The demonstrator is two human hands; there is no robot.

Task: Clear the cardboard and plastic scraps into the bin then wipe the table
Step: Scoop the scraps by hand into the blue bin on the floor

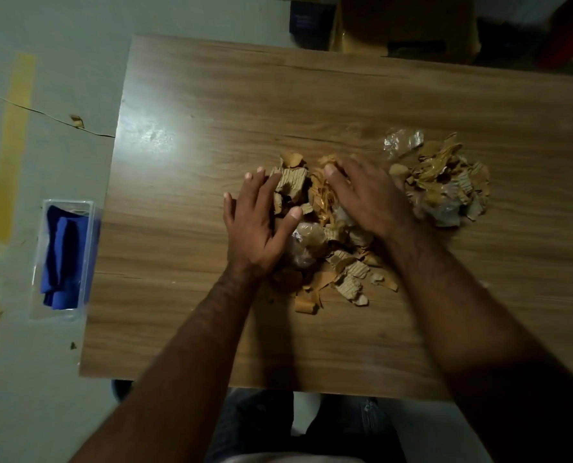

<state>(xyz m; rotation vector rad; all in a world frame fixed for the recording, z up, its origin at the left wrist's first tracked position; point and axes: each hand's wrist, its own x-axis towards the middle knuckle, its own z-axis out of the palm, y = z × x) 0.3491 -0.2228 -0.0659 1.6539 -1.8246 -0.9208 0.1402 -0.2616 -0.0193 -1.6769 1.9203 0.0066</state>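
A heap of torn cardboard and clear plastic scraps [325, 235] lies in the middle of the wooden table [211, 135]. My left hand [258, 225] presses against the heap's left side, fingers spread. Across from it, my right hand [368, 198] lies flat on the heap's right part, fingers apart and pointing left. A second pile of scraps [445, 182] with a crumpled plastic piece [403, 142] sits to the right of my right hand. A blue cloth [64, 255] rests in a clear plastic bin [44, 289] on the floor at the table's left.
One small cardboard scrap [77, 121] lies on the grey floor by a crack, left of the table. A yellow floor stripe [7, 162] runs along the far left. A cardboard box [408, 25] stands beyond the table's far edge.
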